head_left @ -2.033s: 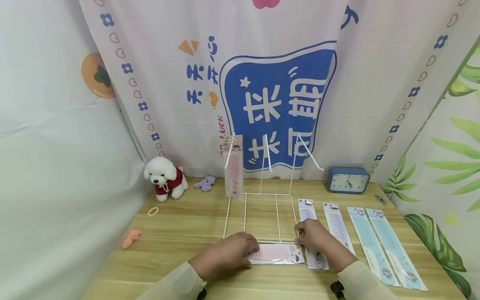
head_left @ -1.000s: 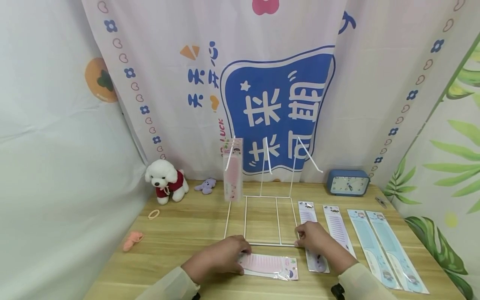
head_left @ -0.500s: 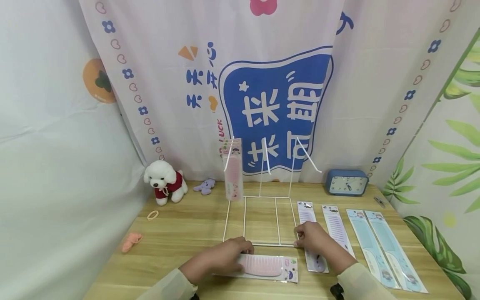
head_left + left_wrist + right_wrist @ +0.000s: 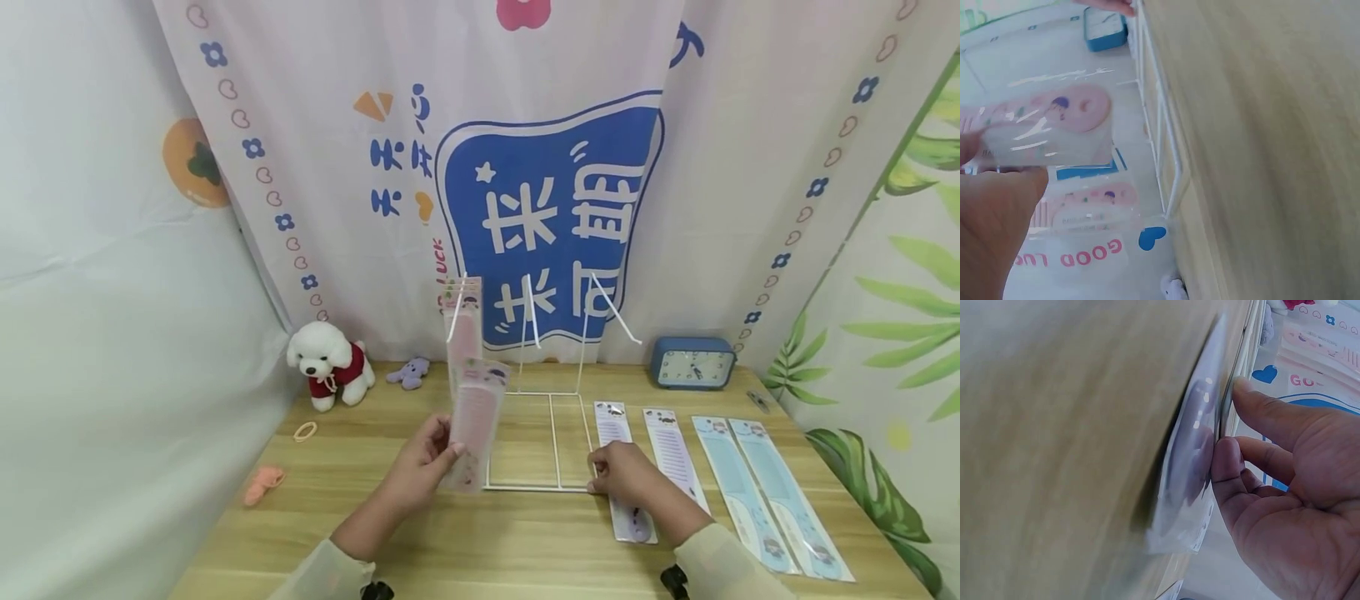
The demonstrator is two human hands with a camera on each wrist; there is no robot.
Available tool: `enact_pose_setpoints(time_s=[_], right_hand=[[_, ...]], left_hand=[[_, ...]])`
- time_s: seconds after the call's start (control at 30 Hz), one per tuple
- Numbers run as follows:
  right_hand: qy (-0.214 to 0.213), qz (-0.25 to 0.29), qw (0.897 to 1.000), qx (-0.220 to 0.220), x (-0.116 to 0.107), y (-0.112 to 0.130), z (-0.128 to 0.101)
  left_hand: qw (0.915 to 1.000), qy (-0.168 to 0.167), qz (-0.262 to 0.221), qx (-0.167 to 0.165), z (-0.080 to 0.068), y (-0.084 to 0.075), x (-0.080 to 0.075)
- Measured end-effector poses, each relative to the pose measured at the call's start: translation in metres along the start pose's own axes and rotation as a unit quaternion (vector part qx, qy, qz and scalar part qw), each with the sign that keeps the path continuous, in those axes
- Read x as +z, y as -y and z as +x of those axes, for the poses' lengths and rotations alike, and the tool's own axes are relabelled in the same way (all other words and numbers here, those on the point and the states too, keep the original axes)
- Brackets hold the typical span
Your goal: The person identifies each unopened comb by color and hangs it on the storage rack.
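Note:
My left hand pinches a pink comb in a clear packet near its lower end, thumb in front. The packet stands nearly upright in the air, leaning a little right. Behind it, several similar pink comb packets hang on the left hook of a white wire rack. At the rack's front right corner, my right hand grips the wire between thumb and fingers, seen close in the right wrist view. Under that hand lies a purple comb packet, partly covered by it.
Another purple comb packet and two blue packets lie on the right of the table. A blue alarm clock stands behind them. On the left are a white toy dog, a purple toy, a hair tie and an orange item.
The pink comb packet, flat on the table before, is now lifted and turned upright in my left hand, towards the rack's left hook. My right hand stays at the rack corner.

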State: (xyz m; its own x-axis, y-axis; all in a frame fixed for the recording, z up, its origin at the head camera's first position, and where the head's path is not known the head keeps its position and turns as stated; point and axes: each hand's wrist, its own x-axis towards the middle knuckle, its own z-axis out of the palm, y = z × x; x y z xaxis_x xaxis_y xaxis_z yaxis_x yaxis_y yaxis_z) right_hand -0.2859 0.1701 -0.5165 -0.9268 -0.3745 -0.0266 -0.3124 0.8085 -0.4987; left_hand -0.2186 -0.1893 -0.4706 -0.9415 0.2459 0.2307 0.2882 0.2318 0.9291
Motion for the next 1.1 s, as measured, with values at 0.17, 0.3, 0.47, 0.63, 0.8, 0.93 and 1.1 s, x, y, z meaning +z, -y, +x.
enact_pose_setpoints(time_s=[0.17, 0.3, 0.47, 0.63, 0.8, 0.93, 1.1], right_hand=[[0.003, -0.001, 1.000, 0.009, 0.002, 0.000, 0.001], [0.006, -0.002, 1.000, 0.009, 0.002, 0.000, 0.000], [0.005, -0.001, 1.000, 0.003, 0.001, -0.001, 0.000], [0.005, 0.001, 1.000, 0.004, 0.002, -0.002, 0.001], [0.006, 0.000, 1.000, 0.005, 0.002, -0.001, 0.000], [0.007, -0.005, 1.000, 0.000, 0.001, 0.001, 0.000], [0.008, -0.004, 1.000, 0.009, 0.000, 0.002, -0.002]], left_hand=[[0.9961, -0.064, -0.060, -0.008, 0.002, -0.003, -0.006], [0.9930, -0.081, -0.085, -0.010, 0.002, -0.004, -0.010], [0.9923, -0.084, -0.088, -0.019, 0.002, -0.003, -0.012], [0.9918, -0.087, -0.091, -0.021, 0.002, -0.002, -0.013], [0.9922, -0.094, -0.082, -0.008, 0.001, 0.000, -0.012], [0.9912, -0.103, -0.083, -0.007, 0.000, 0.000, -0.012], [0.9908, -0.101, -0.087, -0.021, 0.001, -0.001, -0.013]])
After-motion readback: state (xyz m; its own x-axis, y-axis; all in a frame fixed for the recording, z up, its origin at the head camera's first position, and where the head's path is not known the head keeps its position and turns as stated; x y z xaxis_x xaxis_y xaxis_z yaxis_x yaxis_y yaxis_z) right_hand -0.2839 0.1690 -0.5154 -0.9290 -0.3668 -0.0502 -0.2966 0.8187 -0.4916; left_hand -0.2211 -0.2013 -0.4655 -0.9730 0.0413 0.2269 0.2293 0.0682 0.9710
